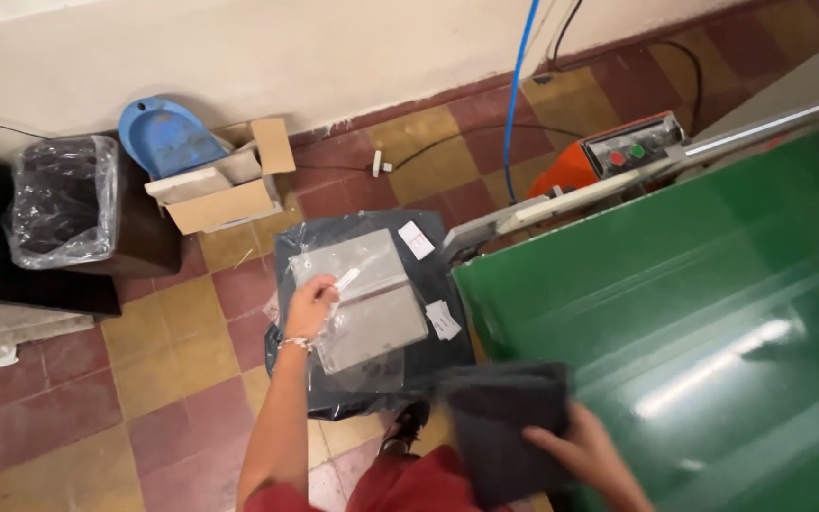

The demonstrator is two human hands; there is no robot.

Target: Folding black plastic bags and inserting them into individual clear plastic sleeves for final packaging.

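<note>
My left hand (pixel 309 305) reaches down over a stack of dark plastic-wrapped packs (pixel 372 379) on the floor and grips a clear bag (pixel 364 296) with a folded grey cloth inside, holding it at its left edge. My right hand (pixel 588 451) holds a folded dark grey cloth (pixel 504 429) at the near edge of the green table (pixel 694 313). Two small white labels (pixel 416 240) lie on the dark stack.
A cardboard box (pixel 223 185) and a blue dustpan (pixel 167 136) stand by the wall. A bin with a clear liner (pixel 62 199) is at the left. An orange control box with buttons (pixel 618 152) sits behind the table. Cables run along the tiled floor.
</note>
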